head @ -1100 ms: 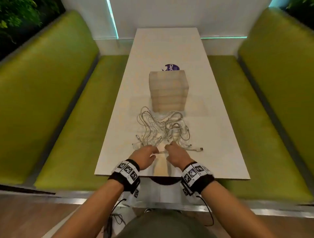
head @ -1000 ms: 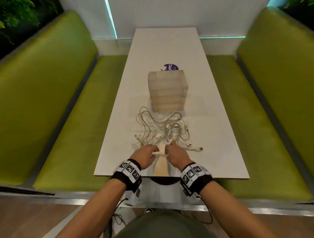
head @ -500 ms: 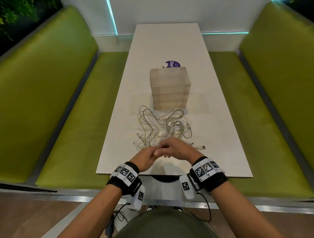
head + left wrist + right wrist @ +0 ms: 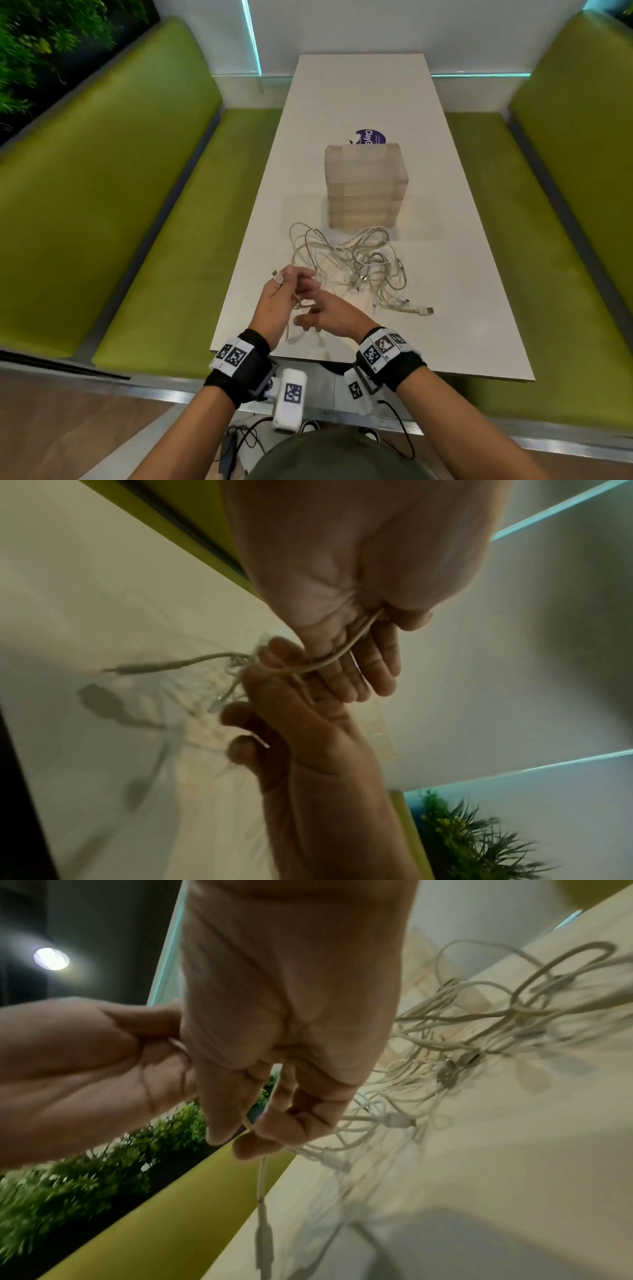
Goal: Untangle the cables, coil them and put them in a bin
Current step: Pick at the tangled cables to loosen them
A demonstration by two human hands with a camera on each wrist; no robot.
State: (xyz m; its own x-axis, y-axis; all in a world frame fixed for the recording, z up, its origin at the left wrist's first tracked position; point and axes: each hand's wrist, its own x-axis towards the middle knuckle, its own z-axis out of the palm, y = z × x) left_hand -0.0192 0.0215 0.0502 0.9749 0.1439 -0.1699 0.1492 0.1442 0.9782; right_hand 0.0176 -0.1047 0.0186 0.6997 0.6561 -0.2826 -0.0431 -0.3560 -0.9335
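A tangle of white cables [image 4: 363, 270] lies on the white table [image 4: 455, 281], just in front of a stack of translucent bins [image 4: 366, 178]. My left hand [image 4: 294, 286] is raised palm-up above the near left part of the table. It holds one white cable [image 4: 329, 658] under its thumb, with a plug [image 4: 276, 277] sticking out past the fingers. My right hand [image 4: 308, 320] is close beside it and pinches the same cable [image 4: 262, 1177] between thumb and forefinger [image 4: 219, 1123]. A plug end [image 4: 263, 1234] hangs below that pinch. The cable's far part runs back into the tangle [image 4: 479, 1020].
Green benches [image 4: 137, 192] flank the table on both sides. A purple round sticker [image 4: 371, 136] lies behind the bins. A loose USB plug [image 4: 426, 310] rests right of the tangle. Plants [image 4: 41, 51] fill the far left corner.
Both hands have risen off the table with one cable. My left hand turned palm-up and lifted a plug end, and my right hand moved left to meet it.
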